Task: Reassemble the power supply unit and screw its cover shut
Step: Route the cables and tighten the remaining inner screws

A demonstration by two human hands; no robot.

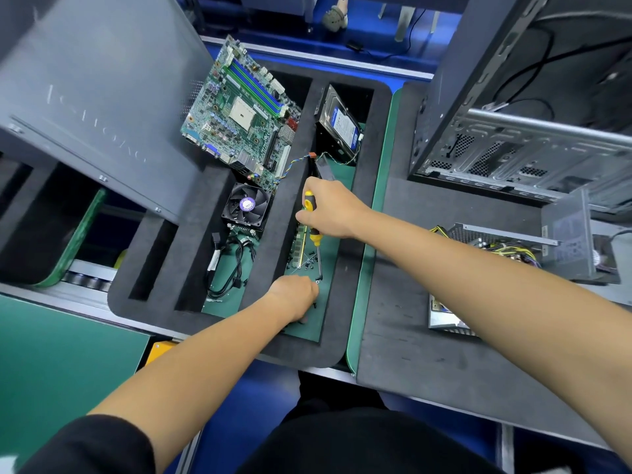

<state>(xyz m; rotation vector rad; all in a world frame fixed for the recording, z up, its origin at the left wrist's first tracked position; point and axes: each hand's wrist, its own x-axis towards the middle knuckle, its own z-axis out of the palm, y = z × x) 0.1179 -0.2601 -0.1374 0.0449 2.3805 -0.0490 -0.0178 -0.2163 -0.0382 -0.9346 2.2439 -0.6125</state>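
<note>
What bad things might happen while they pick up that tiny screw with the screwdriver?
The screw sits loosely at the screwdriver tip, so it may drop among the loose screws in the foam tray. The right hand swinging the tool toward the power supply could also scrape the memory stick.

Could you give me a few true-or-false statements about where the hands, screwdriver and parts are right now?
1. The right hand grips the screwdriver. True.
2. The left hand rests on the power supply. False: it is down in the tray, by the screws.
3. The fan sits on the motherboard. False: it lies below it, in the tray.
4. The hard drive is in the same compartment as the screws. True.
</note>
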